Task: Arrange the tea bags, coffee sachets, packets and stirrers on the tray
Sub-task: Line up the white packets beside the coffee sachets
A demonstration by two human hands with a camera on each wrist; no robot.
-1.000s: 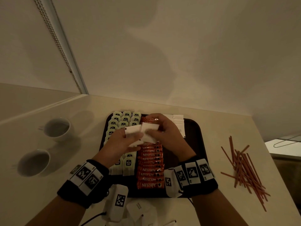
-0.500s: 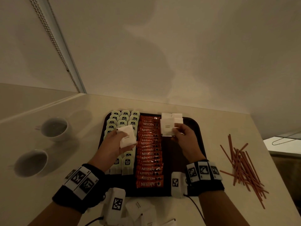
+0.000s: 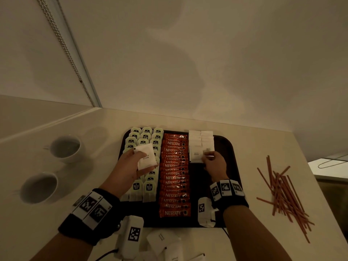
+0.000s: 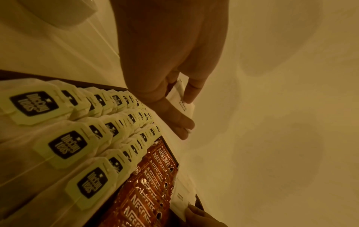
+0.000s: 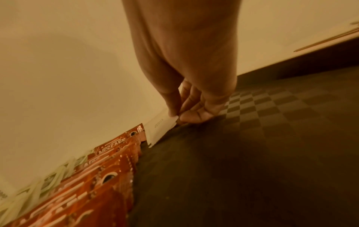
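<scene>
White sugar packet (image 3: 195, 155) now lowered onto tray (image 3: 228, 147) by right hand (image 3: 214, 162).

My left hand (image 3: 130, 166) is raised, palm up, thumb & fingers pinching a white sachet (image 3: 146, 157). My right hand (image 3: 214, 162) reaches fwd, fingertips pinching another sachet (image 3: 196, 154).

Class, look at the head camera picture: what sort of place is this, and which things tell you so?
Probably a hotel room or office refreshment counter. A dark tray holds rows of tea bags, Nescafe sachets and white sugar packets; two white cups and loose stirrers lie on the pale counter.
</scene>
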